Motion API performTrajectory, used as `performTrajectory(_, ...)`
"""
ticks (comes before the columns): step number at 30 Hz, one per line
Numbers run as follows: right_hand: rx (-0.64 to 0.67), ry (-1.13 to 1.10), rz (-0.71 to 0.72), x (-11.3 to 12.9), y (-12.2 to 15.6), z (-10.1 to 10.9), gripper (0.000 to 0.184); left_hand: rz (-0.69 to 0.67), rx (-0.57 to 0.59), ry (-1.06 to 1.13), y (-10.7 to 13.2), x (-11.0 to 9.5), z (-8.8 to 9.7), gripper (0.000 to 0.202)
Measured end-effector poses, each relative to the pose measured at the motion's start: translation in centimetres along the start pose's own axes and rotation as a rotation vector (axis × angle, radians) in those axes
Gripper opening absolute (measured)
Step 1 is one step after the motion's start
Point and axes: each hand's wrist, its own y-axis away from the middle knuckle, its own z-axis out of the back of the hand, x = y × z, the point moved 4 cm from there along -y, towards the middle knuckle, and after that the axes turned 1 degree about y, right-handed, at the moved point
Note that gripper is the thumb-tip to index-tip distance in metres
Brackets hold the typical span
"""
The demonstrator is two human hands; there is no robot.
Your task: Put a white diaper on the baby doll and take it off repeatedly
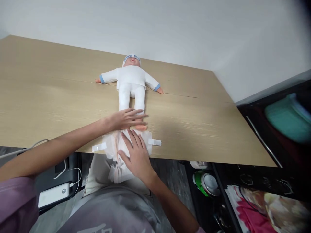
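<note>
A baby doll [130, 84] in a white suit and cap lies on its back on the wooden table [48, 97], head away from me. My left hand [126, 119] rests flat, fingers stretched out, over the doll's feet. An opened white diaper [114, 149] with tape tabs lies at the table's near edge and hangs over it. My right hand [136, 153] presses flat on the diaper, fingers spread.
A white power bank with cables [52, 194] lies on the floor at lower left. A green and white container [202, 183] sits under the table's right side. A dark shelf unit [274, 152] with a teal item and printed papers stands to the right.
</note>
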Motion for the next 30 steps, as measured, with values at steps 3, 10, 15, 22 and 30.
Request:
performTrajectory(3,0.014,0.002,0.006,0.0,-0.1,0.1,0.072,-0.055,0.007,-0.019,-0.7,0.6,0.0,0.058)
performTrajectory(10,0.044,-0.015,0.021,-0.6,-0.6,0.7,0.091,-0.098,-0.136,0.080,-1.9,2.3,2.9,0.031)
performTrajectory(15,0.066,-0.010,0.061,-1.9,-2.6,0.9,0.098,-0.073,-0.310,0.374,-2.4,3.5,8.9,0.029)
performTrajectory(22,0.191,0.039,0.055,-4.7,-9.3,0.2,0.100,-0.045,-0.465,0.466,-2.1,6.1,14.1,0.039)
performTrajectory(30,0.158,0.050,0.002,-9.3,-21.6,1.1,0.094,-0.046,-0.530,0.505,-1.8,7.1,15.1,0.038)
